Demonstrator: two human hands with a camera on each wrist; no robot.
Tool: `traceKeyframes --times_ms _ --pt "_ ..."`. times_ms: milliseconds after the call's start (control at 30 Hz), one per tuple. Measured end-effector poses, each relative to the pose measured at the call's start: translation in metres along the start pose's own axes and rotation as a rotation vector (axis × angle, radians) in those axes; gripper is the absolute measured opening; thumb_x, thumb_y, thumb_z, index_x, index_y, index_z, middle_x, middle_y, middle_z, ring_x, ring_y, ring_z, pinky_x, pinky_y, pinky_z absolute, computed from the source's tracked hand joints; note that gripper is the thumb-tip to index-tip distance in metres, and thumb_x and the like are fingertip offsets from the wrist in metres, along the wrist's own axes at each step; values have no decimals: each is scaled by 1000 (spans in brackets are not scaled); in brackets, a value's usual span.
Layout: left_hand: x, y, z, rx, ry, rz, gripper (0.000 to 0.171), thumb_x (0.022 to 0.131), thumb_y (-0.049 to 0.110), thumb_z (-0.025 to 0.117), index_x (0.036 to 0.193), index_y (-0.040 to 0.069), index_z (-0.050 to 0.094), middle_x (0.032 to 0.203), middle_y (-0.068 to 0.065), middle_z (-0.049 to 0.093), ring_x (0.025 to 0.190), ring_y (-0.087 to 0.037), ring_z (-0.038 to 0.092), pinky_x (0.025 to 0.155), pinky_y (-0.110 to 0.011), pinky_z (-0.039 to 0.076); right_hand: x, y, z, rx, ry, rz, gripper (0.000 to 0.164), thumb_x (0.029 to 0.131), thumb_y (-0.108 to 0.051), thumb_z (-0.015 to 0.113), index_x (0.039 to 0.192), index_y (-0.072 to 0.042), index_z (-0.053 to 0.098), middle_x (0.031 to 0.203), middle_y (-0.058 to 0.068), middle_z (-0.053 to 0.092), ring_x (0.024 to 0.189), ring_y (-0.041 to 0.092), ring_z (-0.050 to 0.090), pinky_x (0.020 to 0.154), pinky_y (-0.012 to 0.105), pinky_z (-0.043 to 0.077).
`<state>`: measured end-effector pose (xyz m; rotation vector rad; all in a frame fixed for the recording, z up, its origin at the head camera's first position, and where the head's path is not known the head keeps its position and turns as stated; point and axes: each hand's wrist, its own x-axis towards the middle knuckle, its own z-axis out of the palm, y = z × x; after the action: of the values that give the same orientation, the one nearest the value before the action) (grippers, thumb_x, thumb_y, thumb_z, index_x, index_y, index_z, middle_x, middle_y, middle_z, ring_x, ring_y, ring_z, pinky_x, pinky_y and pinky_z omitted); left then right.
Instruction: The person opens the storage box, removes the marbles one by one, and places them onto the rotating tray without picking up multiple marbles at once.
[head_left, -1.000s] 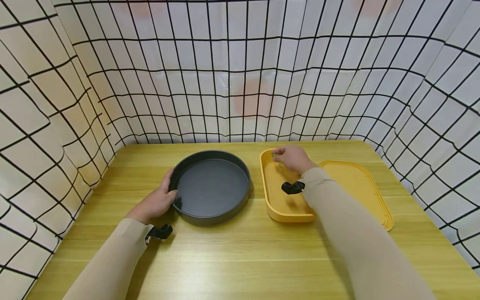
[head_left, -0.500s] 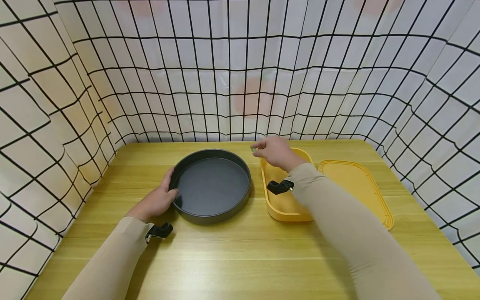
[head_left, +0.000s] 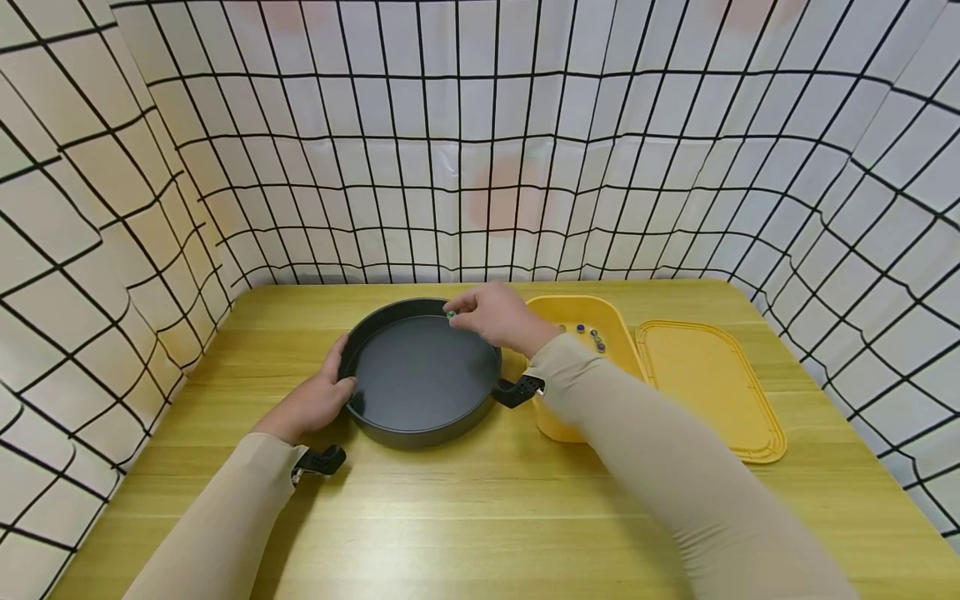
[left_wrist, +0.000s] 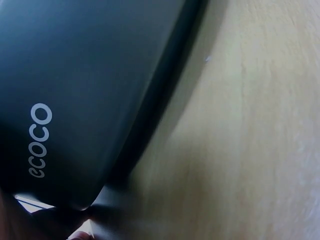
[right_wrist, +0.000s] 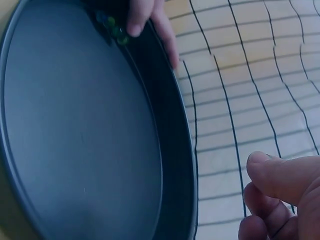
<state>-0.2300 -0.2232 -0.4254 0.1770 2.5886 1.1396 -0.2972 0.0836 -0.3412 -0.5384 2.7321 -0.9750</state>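
At the left, my left hand grips the rim of a dark round pan, thumb over the inside and fingers along the outside. Above the pan's far right edge, my right hand pinches a small greenish glass marble between thumb and fingers. In the right wrist view, several green and blue marbles lie inside the pan beside the left thumb; the right hand shows at the lower right. A dark surface lettered "ecoco" fills much of the left wrist view.
A yellow container stands right of the pan, partly behind the right forearm, with several marbles in it. Its flat yellow lid lies farther right. White cloth with a black grid encloses the wooden table.
My right hand has moved left from inside the yellow container to above the pan, carrying the marble. Marbles in the container have come into view. The left hand stays on the pan.
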Motion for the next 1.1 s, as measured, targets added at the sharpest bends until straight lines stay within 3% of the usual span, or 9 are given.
traceKeyframes --times_ms 267,533,767,967,1100 --pt "1 -2 0 -3 7 0 79 110 28 36 169 22 -16 174 -28 9 159 -48 18 129 -64 16 0 -19 18 -6 -23 -66 29 101 -21 72 129 -16 78 117 0 80 106 19 71 89 32 56" --pt "1 -2 0 0 8 3 78 111 28 36 169 22 -16 175 -27 9 160 -48 18 129 -63 16 -2 -27 26 22 -55 -97 31 102 -21 71 131 -16 76 109 0 81 99 15 69 78 27 50" --pt "1 -2 0 -15 8 -1 78 110 27 36 169 22 -15 175 -27 10 160 -48 18 129 -63 15 -1 -28 28 22 -57 -111 31 101 -22 73 131 -17 76 107 -2 81 98 12 69 80 26 51" --pt "0 -2 0 -5 8 1 78 110 27 36 169 22 -15 174 -28 11 159 -48 19 129 -64 16 -1 -28 27 32 -62 -104 32 100 -23 73 132 -17 76 84 3 76 84 14 60 72 26 44" --pt "0 -1 0 9 10 6 78 110 27 36 169 21 -15 174 -28 10 159 -48 19 128 -64 17 -3 -26 23 36 -40 -78 33 100 -25 73 132 -19 76 94 -2 76 88 14 62 74 26 46"
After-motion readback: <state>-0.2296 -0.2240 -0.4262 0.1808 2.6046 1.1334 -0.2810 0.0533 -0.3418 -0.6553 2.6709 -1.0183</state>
